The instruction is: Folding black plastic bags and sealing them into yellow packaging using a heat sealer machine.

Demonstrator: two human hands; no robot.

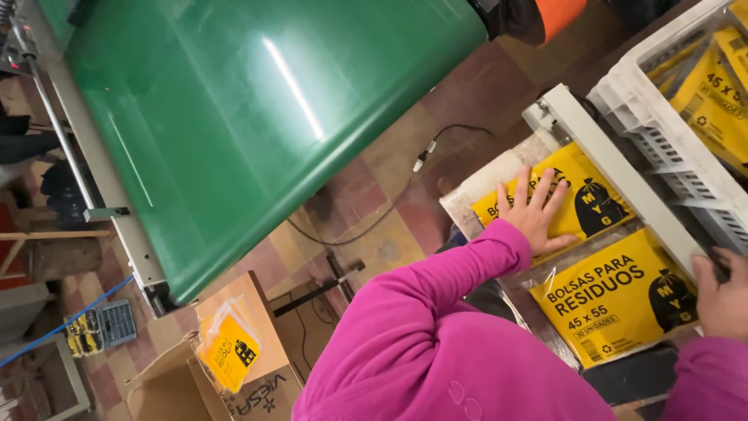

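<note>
My left hand (pixel 534 212) lies flat, fingers spread, on a clear packet with a yellow label (pixel 573 204). A second clear packet with a yellow label (pixel 615 300) lies just beside it. A long white bar (pixel 612 168) runs along the far edge of both packets. My right hand (pixel 723 300) rests at the near end of that bar, touching the second packet's edge. The frame edge cuts this hand off, so its grip is hidden. Both arms are in pink sleeves (pixel 436 335).
A white plastic crate (pixel 654 129) holding more yellow-labelled packets stands beyond the bar. A wide green conveyor belt (pixel 257 117) fills the upper left. An open cardboard box (pixel 253 366) with a yellow packet (pixel 227 349) stands on the tiled floor, where a cable (pixel 366 226) trails.
</note>
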